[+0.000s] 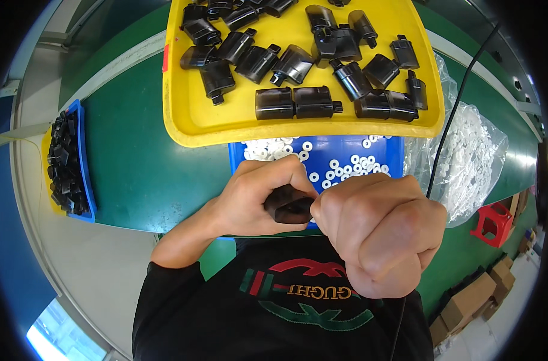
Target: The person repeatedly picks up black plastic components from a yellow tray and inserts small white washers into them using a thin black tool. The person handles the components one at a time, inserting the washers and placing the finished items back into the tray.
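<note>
My left hand [250, 192] is wrapped round a dark, see-through black plastic cup [289, 206], its open end facing me. My right hand [385, 231] is closed in a fist close to the camera, its fingertips at the cup's rim. Whatever those fingers pinch is hidden by the fist itself. Just beyond both hands lies a blue tray [235, 157] with many white ring washers [352, 168]. Above it a yellow tray [226, 129] bears many black plastic cups [292, 65] like the held one, most lying on their sides.
At the right sits a clear plastic bag [469, 156] of white pieces. A black cable [460, 99] runs down past my right hand. A blue bin [84, 162] of black parts stands at the table's left. A red stool [494, 224] and cardboard boxes [469, 301] are on the floor.
</note>
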{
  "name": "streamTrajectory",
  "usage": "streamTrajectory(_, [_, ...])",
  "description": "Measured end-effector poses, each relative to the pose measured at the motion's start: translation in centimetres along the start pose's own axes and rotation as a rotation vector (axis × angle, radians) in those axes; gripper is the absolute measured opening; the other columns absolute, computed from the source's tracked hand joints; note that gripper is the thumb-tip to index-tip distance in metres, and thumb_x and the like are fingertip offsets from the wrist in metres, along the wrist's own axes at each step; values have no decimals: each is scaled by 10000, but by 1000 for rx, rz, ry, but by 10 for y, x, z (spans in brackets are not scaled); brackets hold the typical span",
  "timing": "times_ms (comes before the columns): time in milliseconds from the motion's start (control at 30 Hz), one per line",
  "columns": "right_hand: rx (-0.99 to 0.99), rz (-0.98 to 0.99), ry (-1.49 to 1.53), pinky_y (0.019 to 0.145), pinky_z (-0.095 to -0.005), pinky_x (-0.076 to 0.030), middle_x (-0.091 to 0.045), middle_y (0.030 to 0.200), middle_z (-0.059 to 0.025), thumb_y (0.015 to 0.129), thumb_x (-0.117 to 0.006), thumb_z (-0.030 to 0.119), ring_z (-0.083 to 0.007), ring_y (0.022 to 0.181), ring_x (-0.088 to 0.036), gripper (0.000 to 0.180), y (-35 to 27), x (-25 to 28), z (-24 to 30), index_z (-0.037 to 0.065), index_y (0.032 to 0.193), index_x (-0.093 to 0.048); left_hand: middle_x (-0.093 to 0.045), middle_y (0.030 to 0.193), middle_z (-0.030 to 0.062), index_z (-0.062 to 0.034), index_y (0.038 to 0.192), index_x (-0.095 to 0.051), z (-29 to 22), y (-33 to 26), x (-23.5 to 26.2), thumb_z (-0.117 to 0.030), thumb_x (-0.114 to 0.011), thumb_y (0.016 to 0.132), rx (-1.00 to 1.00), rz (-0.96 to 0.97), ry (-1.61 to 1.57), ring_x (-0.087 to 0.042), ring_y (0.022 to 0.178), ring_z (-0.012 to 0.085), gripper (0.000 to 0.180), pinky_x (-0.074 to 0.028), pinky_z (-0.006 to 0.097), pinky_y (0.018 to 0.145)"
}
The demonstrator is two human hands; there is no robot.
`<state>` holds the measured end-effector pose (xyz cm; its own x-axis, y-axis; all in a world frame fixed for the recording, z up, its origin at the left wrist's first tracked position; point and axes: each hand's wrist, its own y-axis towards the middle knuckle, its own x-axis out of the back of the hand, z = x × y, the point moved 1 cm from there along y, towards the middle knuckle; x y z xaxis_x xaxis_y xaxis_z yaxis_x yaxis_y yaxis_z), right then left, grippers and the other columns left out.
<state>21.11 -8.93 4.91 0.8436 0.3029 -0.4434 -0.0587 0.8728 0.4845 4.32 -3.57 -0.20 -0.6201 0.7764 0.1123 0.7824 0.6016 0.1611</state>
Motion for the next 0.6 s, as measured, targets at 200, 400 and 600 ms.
streamTrajectory(200, [-19,58,-45,435,-287,-260,-482,612,-37,582,-506,-186,-138,484,-381,250,3,-4,-5,39,687,-531,-543,721,45,-57,872,-573,-1,-4,1,-43,-828,683,-15,20,-5,-554,580,196,318,-407,301,514])
streamTrajectory(400, [-33,-66,-62,459,-299,-270,-389,571,-45,582,-472,-126,-179,486,-346,160,6,-19,-10,33,575,-475,-562,723,73,-36,839,-547,-4,-3,0,-95,-821,714,-37,-3,39,-549,586,225,308,-432,312,537])
streamTrajectory(600, [106,-34,-208,421,-301,-251,-426,519,-50,662,-448,-136,-148,430,-320,170,-4,-20,-20,20,595,-444,-518,691,108,-41,822,-519,-6,-6,-2,-83,-814,692,1,2,125,-538,588,310,325,-428,351,525])
